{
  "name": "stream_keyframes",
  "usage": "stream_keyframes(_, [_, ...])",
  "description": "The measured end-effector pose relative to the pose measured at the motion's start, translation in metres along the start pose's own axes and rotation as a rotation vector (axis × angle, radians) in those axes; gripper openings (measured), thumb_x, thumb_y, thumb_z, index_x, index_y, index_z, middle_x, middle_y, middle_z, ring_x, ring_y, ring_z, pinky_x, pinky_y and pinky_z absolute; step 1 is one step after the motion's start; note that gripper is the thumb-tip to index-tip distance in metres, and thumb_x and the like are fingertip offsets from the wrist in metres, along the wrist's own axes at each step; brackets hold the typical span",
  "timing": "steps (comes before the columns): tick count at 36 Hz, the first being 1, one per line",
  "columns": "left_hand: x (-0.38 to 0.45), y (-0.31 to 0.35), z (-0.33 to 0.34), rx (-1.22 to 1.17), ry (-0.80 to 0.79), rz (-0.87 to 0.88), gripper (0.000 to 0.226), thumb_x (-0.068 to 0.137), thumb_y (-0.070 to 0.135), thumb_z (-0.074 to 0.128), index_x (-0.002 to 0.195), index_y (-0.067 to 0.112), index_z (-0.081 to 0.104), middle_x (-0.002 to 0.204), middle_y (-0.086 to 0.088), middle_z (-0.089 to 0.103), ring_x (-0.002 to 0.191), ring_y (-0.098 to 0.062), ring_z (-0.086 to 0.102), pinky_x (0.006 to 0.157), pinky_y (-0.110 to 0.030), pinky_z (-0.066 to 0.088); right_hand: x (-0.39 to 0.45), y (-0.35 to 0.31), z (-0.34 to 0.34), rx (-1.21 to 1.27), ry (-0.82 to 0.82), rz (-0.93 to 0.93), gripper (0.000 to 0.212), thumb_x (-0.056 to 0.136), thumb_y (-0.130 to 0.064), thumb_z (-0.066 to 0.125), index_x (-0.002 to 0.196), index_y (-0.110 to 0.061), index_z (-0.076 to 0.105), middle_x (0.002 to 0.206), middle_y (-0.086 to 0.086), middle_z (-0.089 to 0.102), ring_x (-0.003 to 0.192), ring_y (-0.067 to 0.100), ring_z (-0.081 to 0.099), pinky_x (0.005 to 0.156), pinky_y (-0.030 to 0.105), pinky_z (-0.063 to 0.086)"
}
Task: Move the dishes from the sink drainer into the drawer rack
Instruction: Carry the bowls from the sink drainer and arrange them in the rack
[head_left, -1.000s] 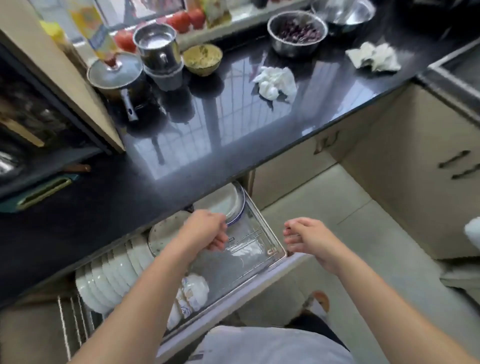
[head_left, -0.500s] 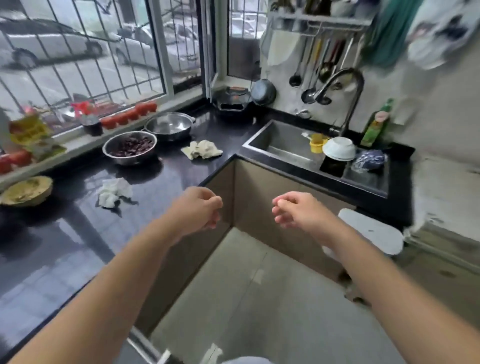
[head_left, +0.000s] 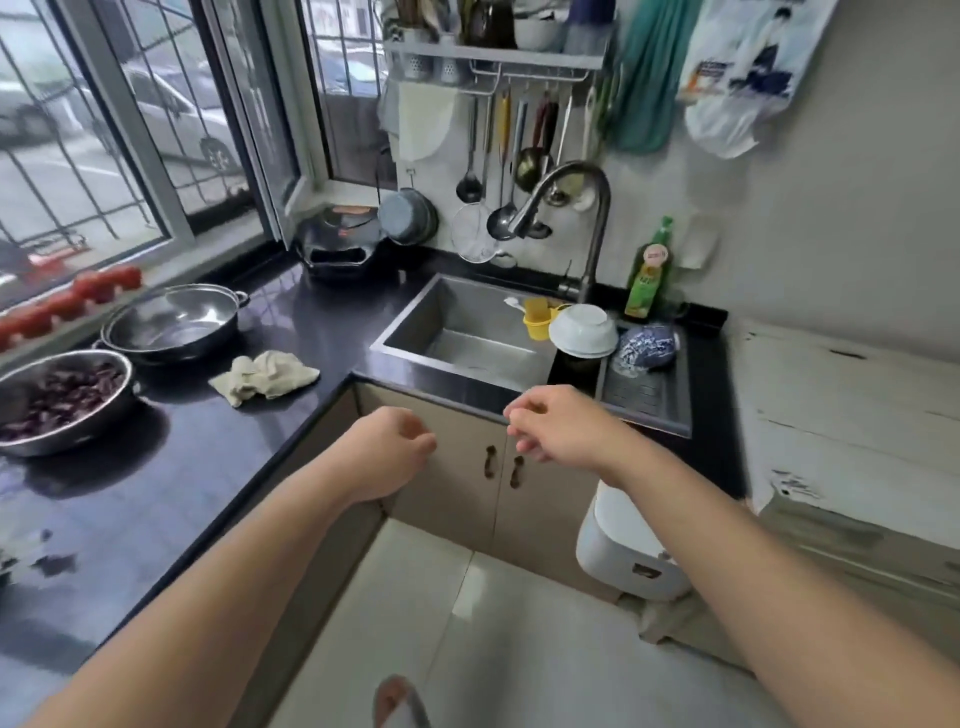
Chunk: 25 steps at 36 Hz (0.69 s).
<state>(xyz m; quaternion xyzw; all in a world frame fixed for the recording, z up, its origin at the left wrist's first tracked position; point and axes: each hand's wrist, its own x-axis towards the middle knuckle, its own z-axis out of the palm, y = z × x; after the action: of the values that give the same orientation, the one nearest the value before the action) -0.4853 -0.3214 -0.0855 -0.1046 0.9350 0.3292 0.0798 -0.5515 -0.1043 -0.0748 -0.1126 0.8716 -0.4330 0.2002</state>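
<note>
An upturned white bowl (head_left: 584, 330) and a blue patterned bowl (head_left: 645, 347) sit on the sink drainer (head_left: 641, 395) at the right of the steel sink (head_left: 457, 332). A yellow cup (head_left: 537, 318) stands beside the white bowl. My left hand (head_left: 389, 451) and my right hand (head_left: 558, 427) hover in front of the sink cabinet, short of the drainer, fingers loosely curled, holding nothing. The drawer rack is out of view.
On the black counter (head_left: 218, 457) lie a crumpled cloth (head_left: 262, 375), a steel pot (head_left: 174, 322) and a steel bowl of dark food (head_left: 60, 397). A faucet (head_left: 571, 218) arches over the sink. A white bin (head_left: 628, 545) stands on the floor.
The view swung from the open drawer rack up and right to the sink. Both empty hands came away from the drawer and now hover nearer the drainer.
</note>
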Motion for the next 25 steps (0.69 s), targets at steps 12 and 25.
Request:
stream_keyframes(12, [0.191, 0.000, -0.024, -0.218, -0.090, -0.002, 0.022, 0.098, 0.021, 0.056, 0.091, 0.006, 0.071, 0.086, -0.007, 0.077, 0.071, -0.020, 0.069, 0.071, -0.030, 0.054, 0.149, 0.042, -0.059, 0.020, 0.165, 0.188, 0.019, 0.101, -0.019, 0.054, 0.106, -0.009, 0.069, 0.100, 0.009, 0.070, 0.082, 0.014, 0.064, 0.076, 0.035, 0.056])
stream_keyframes(25, [0.332, 0.022, 0.038, -0.329, -0.164, -0.082, 0.021, 0.098, 0.020, 0.057, 0.086, 0.007, 0.070, 0.084, -0.015, 0.075, 0.063, -0.016, 0.060, 0.058, -0.026, 0.047, 0.282, 0.187, -0.103, -0.184, 0.342, 0.331, 0.019, 0.096, -0.019, 0.064, 0.083, -0.033, 0.067, 0.090, -0.009, 0.074, 0.088, 0.015, 0.070, 0.085, 0.041, 0.058])
